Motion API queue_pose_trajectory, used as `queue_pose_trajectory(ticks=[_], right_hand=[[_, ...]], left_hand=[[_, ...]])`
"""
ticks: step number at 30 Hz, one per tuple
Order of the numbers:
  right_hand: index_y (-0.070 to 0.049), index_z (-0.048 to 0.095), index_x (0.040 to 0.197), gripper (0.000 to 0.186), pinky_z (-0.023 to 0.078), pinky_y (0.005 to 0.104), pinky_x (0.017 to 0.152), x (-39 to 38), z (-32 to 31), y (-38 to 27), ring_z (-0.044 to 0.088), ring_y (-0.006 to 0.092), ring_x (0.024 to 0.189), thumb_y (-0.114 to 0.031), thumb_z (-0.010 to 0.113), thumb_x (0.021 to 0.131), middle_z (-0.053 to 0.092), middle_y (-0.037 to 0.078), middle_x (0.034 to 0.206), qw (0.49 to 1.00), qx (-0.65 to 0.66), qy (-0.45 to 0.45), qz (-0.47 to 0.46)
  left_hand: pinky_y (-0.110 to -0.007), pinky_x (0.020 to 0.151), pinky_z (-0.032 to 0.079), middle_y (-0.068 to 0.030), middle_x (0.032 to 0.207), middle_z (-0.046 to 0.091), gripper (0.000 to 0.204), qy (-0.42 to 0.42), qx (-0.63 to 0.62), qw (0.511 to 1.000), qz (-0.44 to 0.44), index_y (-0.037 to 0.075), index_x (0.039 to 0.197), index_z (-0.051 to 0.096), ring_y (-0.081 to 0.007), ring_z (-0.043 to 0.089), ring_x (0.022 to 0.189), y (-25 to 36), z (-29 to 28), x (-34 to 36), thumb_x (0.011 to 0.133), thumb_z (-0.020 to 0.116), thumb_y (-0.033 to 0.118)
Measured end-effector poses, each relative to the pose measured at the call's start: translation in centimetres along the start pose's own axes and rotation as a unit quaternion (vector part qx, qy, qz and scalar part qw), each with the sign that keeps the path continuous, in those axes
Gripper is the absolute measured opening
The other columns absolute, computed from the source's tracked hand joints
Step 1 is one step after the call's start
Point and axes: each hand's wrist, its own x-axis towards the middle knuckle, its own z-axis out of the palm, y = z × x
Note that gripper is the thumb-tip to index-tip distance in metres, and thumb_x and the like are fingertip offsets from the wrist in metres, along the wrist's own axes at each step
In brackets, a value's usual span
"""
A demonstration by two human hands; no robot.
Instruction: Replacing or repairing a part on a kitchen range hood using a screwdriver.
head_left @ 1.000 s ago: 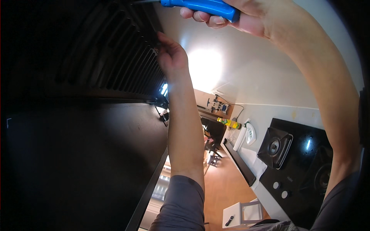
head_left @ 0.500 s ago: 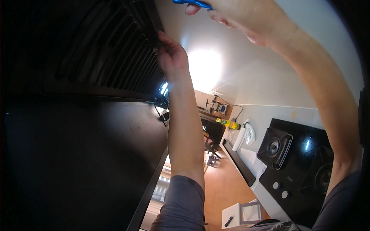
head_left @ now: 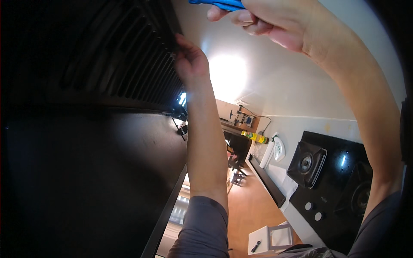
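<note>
Overhead on the left is a black range hood with rows of slots. My left hand has its fingers curled onto the dark strip along the hood's edge, fingertips partly hidden in shadow. At the top, my right hand is wrapped round a blue-handled tool. The tool is cut off by the frame's edge, so its working end cannot be seen.
Below right are a black gas hob, a white spray bottle, a yellow bottle and a paper roll. A white step stool with a small dark object stands on the wooden floor. The pale wall rises behind.
My right hand and the blue tool shifted upward and turned, then dipped slightly, so less of the handle shows than a second ago. My left hand has stayed put.
</note>
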Motion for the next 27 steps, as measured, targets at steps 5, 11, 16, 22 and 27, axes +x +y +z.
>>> queue_pose_trajectory(ticks=[5,11,16,22,27], right_hand=[[0.004,0.063,0.080,0.016,0.045,0.0286,0.056,1.3,2.0,-2.1,0.054,0.0170,0.054,-0.012,0.063,0.085,0.061,0.014,0.064,0.973,0.030,-0.012,0.230],[0.004,0.063,0.080,0.013,0.051,0.0362,0.063,2.3,3.7,4.6,0.059,0.0225,0.062,-0.008,0.061,0.084,0.062,0.015,0.068,0.863,-0.374,0.191,-0.280],[0.004,0.062,0.079,0.012,0.051,0.0378,0.064,-0.3,-0.1,0.6,0.062,0.0229,0.069,-0.007,0.060,0.083,0.063,0.016,0.072,0.911,0.364,-0.065,0.185],[0.004,0.061,0.078,0.013,0.050,0.0365,0.064,1.1,4.4,3.1,0.062,0.0212,0.069,-0.007,0.058,0.084,0.061,0.015,0.069,0.963,-0.182,0.149,-0.133],[0.006,0.059,0.078,0.021,0.049,0.0338,0.057,-1.1,1.5,1.6,0.061,0.0190,0.067,-0.012,0.057,0.089,0.060,0.012,0.068,0.944,-0.276,0.090,-0.159]], left_hand=[[-0.034,0.073,0.061,-0.0188,0.107,0.064,0.032,-0.002,-0.006,1.000,-0.007,-0.002,0.118,0.051,-0.0277,0.068,0.092,-0.6,-0.6,0.3,0.103,0.030,0.017],[-0.033,0.077,0.061,-0.0200,0.097,0.066,0.026,-0.001,0.019,0.999,0.028,-0.007,0.106,0.054,-0.0276,0.069,0.088,1.9,1.0,-0.8,0.100,0.033,0.007],[-0.032,0.077,0.061,-0.0206,0.098,0.065,0.027,-0.009,0.028,0.999,-0.013,-0.008,0.107,0.054,-0.0277,0.069,0.087,-0.5,-0.2,-0.2,0.100,0.032,0.007],[-0.032,0.077,0.061,-0.0208,0.100,0.065,0.027,-0.004,0.025,0.999,0.020,-0.008,0.108,0.053,-0.0276,0.068,0.087,2.1,0.8,-0.9,0.099,0.033,0.007],[-0.033,0.077,0.061,-0.0204,0.099,0.065,0.027,0.005,0.015,1.000,-0.003,-0.008,0.106,0.055,-0.0276,0.068,0.088,-1.0,-0.7,0.4,0.099,0.034,0.008]])
